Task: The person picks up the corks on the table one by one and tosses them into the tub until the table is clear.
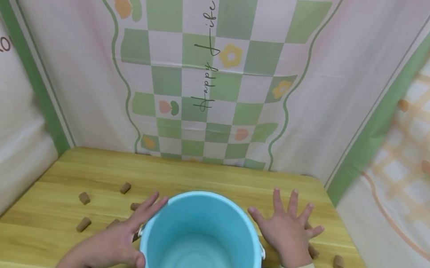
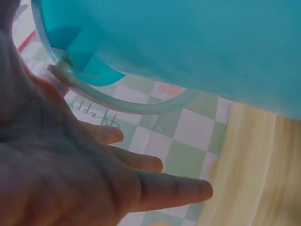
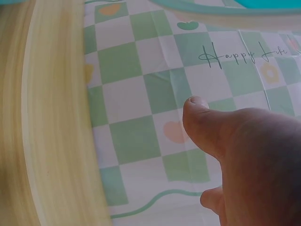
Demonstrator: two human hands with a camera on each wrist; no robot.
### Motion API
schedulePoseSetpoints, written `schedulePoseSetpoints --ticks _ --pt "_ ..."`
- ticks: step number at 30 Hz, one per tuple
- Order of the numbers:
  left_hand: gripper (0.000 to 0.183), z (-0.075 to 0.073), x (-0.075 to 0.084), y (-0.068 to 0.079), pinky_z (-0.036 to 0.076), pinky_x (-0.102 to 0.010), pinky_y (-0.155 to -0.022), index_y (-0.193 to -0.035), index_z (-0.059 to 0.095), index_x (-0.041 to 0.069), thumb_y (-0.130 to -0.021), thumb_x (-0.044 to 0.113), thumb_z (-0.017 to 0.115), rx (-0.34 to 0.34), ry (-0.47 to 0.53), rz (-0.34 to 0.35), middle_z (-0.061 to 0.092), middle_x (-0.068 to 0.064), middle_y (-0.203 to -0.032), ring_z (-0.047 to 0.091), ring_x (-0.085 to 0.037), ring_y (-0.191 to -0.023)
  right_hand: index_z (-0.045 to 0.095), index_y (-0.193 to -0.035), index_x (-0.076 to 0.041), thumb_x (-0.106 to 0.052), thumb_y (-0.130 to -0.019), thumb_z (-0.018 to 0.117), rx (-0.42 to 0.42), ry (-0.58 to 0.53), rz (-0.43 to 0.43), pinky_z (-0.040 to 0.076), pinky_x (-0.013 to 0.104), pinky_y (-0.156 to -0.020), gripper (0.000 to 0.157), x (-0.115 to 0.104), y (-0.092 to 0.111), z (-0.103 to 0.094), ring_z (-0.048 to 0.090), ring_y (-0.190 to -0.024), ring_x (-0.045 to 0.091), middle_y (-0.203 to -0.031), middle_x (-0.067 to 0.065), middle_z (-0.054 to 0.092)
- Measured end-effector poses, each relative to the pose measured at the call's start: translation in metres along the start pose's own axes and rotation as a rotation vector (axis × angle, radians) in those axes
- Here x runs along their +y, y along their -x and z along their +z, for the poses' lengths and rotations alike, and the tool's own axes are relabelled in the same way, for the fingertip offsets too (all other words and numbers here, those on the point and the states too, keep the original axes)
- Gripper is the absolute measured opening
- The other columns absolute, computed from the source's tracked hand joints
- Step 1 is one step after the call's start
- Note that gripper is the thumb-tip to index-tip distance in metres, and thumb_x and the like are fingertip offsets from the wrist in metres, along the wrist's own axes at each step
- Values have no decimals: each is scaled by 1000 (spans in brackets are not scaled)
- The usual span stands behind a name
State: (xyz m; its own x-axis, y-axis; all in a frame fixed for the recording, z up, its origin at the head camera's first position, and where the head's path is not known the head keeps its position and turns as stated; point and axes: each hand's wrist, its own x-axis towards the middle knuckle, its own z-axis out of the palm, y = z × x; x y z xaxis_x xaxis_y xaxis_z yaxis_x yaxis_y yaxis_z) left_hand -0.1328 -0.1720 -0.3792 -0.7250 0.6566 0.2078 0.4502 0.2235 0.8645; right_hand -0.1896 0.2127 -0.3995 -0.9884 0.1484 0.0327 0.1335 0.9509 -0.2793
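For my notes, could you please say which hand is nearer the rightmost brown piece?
The right hand, left of the rightmost brown piece; the left hand is across the blue bucket from it.

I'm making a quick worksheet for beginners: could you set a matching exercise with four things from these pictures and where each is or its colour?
Things
1. bucket
2. left hand
3. right hand
4. small brown pieces

Places or colours
A. to the right of the bucket, fingers spread
B. scattered on the wooden tabletop
C. light blue
D. at the bucket's left side

Pairs: 1-C, 2-D, 3-A, 4-B
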Motion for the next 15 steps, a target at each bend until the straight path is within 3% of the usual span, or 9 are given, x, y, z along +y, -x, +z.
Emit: schedulePoseSetpoints --ticks 6,11,15 --pt "94 1 1 -1 32 -68 -85 -151 10 26 -79 63 58 -8 46 28 -4 -6 -154 8 -57 -128 11 -151 -19 -88 -72 22 -2 -5 1 -26 73 -68 106 1 -1 1 -38 -116 47 -148 23 -18" --pt "96 3 5 -3 42 -45 -89 -151 9 25 -79 52 67 -48 132 23 1 -4 -155 18 -49 -130 10 -151 -19 -88 -72 22 -13 -8 4 -25 74 -68 105 1 -1 1 -39 -116 47 -148 23 -18" --pt "97 4 6 -4 46 -38 -87 -151 7 25 -81 39 72 -75 226 20 13 -8 -152 31 -43 -126 9 -151 -19 -88 -72 22 -20 -5 5 -25 74 -68 105 1 -1 1 -38 -116 48 -149 24 -17"
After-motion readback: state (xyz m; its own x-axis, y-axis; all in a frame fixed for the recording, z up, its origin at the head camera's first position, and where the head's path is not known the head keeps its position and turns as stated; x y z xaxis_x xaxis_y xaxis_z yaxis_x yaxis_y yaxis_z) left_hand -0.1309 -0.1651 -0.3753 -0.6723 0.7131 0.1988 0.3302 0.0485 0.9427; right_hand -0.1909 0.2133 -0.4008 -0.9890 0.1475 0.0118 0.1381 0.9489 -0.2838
